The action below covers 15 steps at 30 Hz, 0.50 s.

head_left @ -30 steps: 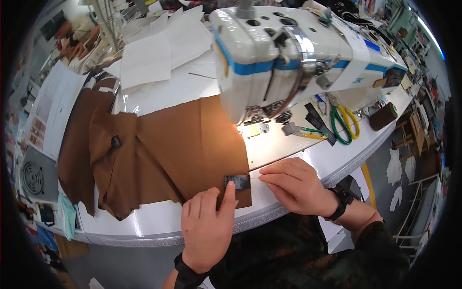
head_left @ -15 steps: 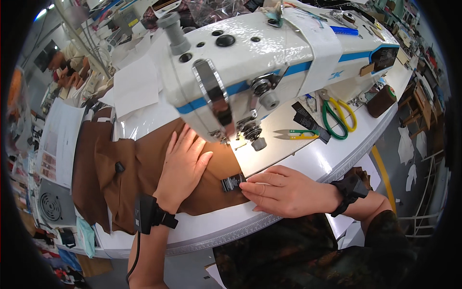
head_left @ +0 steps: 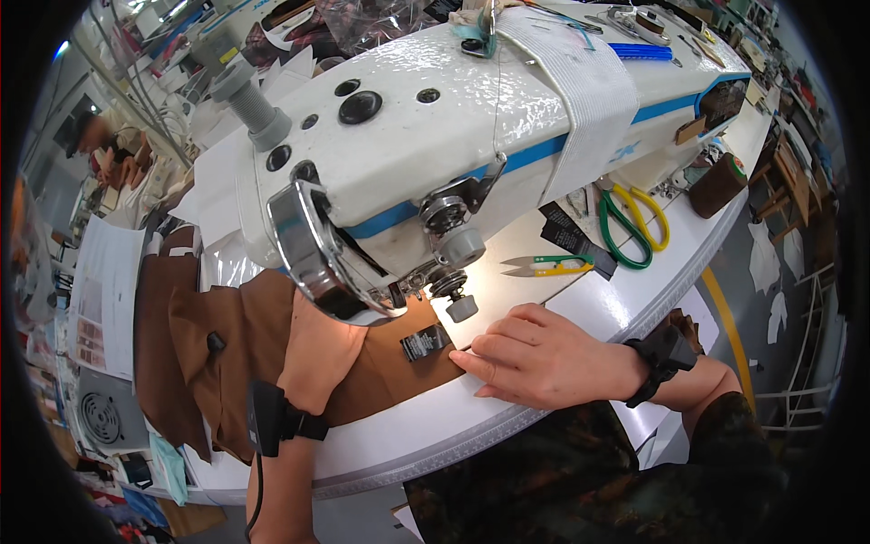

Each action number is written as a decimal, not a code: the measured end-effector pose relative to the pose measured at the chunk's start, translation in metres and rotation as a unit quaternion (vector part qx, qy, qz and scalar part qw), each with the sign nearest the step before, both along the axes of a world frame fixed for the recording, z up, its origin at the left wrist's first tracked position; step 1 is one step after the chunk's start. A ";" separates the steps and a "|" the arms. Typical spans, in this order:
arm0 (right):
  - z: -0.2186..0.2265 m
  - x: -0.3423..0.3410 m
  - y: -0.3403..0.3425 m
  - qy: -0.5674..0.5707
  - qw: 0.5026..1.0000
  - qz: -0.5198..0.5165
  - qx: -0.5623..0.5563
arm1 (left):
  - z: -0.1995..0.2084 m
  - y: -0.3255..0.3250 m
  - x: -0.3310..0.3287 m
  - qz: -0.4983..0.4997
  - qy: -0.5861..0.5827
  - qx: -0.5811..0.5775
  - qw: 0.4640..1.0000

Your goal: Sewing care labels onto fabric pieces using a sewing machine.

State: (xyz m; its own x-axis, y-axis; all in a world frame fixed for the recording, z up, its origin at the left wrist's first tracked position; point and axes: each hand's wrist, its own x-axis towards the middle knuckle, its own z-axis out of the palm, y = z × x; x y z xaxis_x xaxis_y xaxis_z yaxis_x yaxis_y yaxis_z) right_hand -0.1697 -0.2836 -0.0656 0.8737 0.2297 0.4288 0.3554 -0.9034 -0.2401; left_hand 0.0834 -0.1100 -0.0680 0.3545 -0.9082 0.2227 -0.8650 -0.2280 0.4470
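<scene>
i see brown cloth [head_left: 390, 390] flat under the white sewing machine's [head_left: 399, 136] head, a black label [head_left: 425, 343] on it. my left hand [head_left: 324, 358] lies on the cloth, fingertips hidden; my right hand's [head_left: 548, 360] fingers bunch at its right edge. i cannot tell whether either grips.

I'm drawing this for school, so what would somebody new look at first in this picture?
Probably the big white sewing machine with a blue stripe, filling the upper middle. Next, the brown fabric spread across the lower left, with a little black label close to the person's right hand. The scissors on the right stand out too, with one green handle and one yellow.
</scene>
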 end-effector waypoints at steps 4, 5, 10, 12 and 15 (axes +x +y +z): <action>0.001 -0.005 -0.007 -0.039 0.998 -0.046 -0.008 | 0.024 0.003 -0.022 -0.015 -0.103 -0.051 0.993; 0.003 -0.008 -0.010 -0.039 0.998 -0.046 -0.007 | 0.030 0.007 -0.029 -0.037 -0.126 -0.059 0.990; 0.016 -0.014 -0.025 -0.028 0.981 -0.187 -0.054 | 0.034 0.022 -0.051 -0.023 -0.032 -0.066 0.997; 0.015 -0.013 -0.024 -0.023 0.981 -0.188 -0.046 | 0.038 0.024 -0.051 0.004 0.010 -0.045 0.999; 0.013 -0.007 -0.014 0.002 0.995 -0.104 -0.003 | 0.038 0.024 -0.047 0.042 0.080 -0.029 0.995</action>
